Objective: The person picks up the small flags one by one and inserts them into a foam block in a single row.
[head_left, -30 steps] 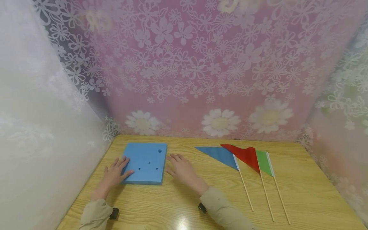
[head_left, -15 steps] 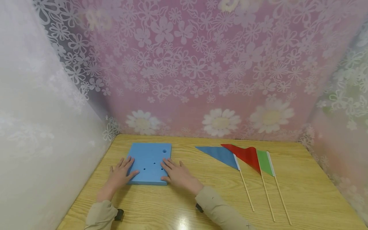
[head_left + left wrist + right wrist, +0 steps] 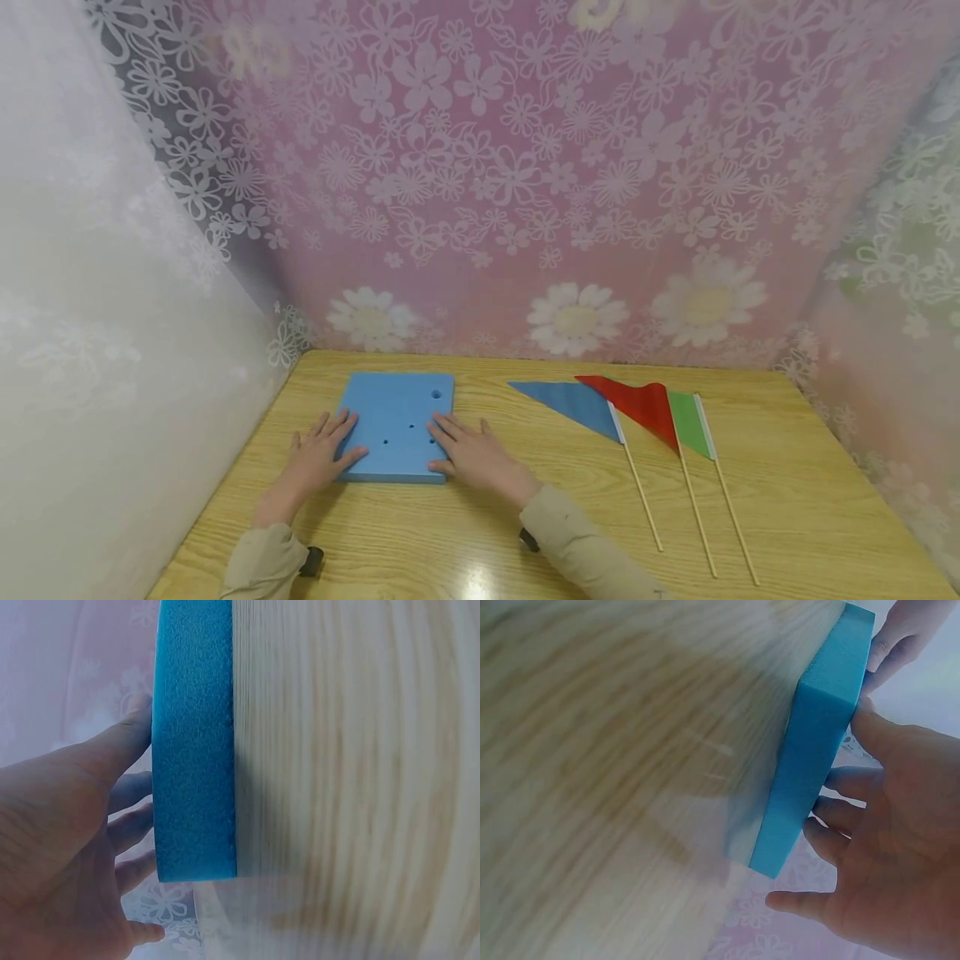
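A square blue foam block (image 3: 390, 412) with several small holes lies flat on the wooden table (image 3: 787, 500) at the left. My left hand (image 3: 324, 450) rests on its near-left corner with straight fingers, thumb along the front edge. My right hand (image 3: 463, 446) lies flat on its near-right corner. In the left wrist view the block's edge (image 3: 195, 742) sits beside the left hand (image 3: 82, 825). The right wrist view shows the block (image 3: 810, 750) against the right hand (image 3: 889, 840), with the left hand's fingers beyond it.
Three small flags on thin wooden sticks lie side by side to the right: blue (image 3: 573, 404), red (image 3: 637, 406), green (image 3: 686, 423). Flowered curtains close the table in at the back and on both sides.
The block has slid a little to the right with both hands. My right hand came from the table beside the block onto its near-right corner.
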Available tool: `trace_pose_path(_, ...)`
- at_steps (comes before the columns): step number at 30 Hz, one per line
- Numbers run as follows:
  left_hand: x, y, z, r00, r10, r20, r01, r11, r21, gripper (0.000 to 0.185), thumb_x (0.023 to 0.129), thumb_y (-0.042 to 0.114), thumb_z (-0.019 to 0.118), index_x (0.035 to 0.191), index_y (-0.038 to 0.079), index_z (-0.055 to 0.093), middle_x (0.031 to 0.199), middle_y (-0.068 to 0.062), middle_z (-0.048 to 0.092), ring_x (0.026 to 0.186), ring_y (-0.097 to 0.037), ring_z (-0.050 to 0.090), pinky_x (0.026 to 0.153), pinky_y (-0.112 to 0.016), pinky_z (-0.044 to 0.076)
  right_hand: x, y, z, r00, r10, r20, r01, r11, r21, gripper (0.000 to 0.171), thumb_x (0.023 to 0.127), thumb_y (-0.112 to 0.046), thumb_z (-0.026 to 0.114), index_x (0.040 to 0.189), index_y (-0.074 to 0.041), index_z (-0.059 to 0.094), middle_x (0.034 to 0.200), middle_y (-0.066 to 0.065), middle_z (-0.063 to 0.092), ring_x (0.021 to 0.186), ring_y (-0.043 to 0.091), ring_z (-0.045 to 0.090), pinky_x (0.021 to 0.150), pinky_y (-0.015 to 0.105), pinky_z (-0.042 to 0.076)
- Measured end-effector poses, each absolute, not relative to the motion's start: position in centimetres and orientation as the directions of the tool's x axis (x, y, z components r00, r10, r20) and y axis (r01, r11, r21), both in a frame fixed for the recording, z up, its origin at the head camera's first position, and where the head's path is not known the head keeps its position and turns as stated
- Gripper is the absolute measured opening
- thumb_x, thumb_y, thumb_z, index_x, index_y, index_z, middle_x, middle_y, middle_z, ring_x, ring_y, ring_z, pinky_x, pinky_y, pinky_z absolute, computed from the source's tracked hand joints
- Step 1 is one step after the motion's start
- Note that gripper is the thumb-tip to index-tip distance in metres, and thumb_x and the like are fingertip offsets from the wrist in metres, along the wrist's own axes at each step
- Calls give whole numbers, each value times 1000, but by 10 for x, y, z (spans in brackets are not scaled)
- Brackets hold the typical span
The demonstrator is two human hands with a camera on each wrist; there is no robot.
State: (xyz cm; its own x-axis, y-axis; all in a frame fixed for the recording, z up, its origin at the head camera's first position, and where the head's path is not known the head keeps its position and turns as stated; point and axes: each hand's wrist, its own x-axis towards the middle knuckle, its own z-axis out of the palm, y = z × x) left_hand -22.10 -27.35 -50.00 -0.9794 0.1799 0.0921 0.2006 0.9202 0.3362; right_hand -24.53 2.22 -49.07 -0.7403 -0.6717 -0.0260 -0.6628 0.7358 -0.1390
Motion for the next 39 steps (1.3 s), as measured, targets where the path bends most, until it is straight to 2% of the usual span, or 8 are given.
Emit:
trace_pose_path(12,-218,-257,-495,-968,236,85,251,904,347,69,99,42,65,154,6,44,161,-19,35,149,-51,21,107,-84,12,-237,47,-480,-743,-668,-31,-649,732,-206,68,104,-46,50,160,-12,32,167,8,25,152,25,28,115,69,27)
trace_pose_path(22,-220,-243,-497,-951,296,92,309,877,368,71,97,43,67,154,8,45,161,-18,36,149,-50,21,106,-85,13,-236,73,-486,-752,-659,-21,-641,737,-214,70,104,-48,51,161,-12,31,168,6,24,152,25,29,114,70,27)
trace_pose_path(27,-221,-232,-498,-940,330,90,338,856,392,71,97,44,67,154,9,45,161,-17,35,149,-49,21,107,-84,12,-236,89,-488,-752,-659,-15,-634,729,-259,69,103,-44,54,160,-10,33,167,8,26,152,27,29,113,72,26)
trace_pose_path(39,-224,-213,-500,-913,399,88,399,821,408,69,97,42,68,154,11,46,161,-15,36,150,-48,20,110,-82,11,-234,122,-486,-741,-672,-1,-643,710,-286,68,103,-40,57,159,-6,35,166,12,28,151,34,30,110,74,29)
